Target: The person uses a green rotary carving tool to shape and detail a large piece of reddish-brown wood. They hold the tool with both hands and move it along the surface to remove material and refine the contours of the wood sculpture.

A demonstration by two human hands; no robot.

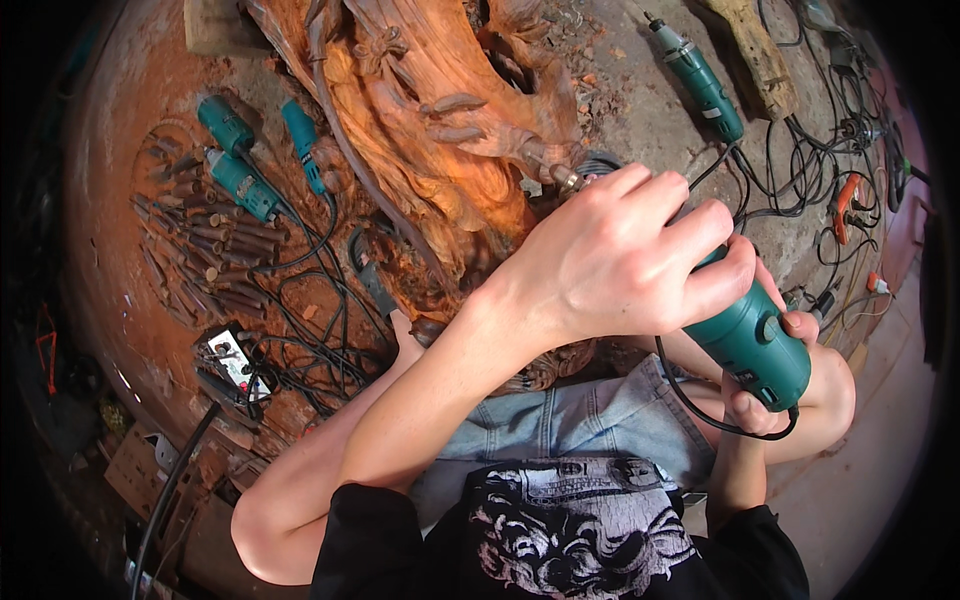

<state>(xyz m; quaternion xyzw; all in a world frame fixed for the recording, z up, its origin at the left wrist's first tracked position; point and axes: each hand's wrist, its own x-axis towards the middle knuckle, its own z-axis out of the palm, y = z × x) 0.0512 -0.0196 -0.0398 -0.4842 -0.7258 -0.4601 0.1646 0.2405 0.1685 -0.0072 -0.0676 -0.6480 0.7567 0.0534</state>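
Observation:
I hold a green electric die grinder (752, 340) with both hands, slanting up and to the left. My left hand (625, 255) reaches across from the left, its fingers wrapped over the grinder's front part. Under and behind the motor housing, the fingers and thumb of my right hand (745, 405) grip the body. The grinder's metal nose (568, 180) points at a large orange-brown wood carving (440, 150). Whether its tip touches the wood I cannot tell. My left hand hides the middle of the tool. A black cord loops from its rear end.
Another green die grinder (700, 88) lies at the upper right by a rough wood piece (755, 60) and tangled black cords. To the left are several green power tools (243, 183), many carving bits (215, 240) and a power strip (235, 360). An orange-handled tool (847, 208) lies far right.

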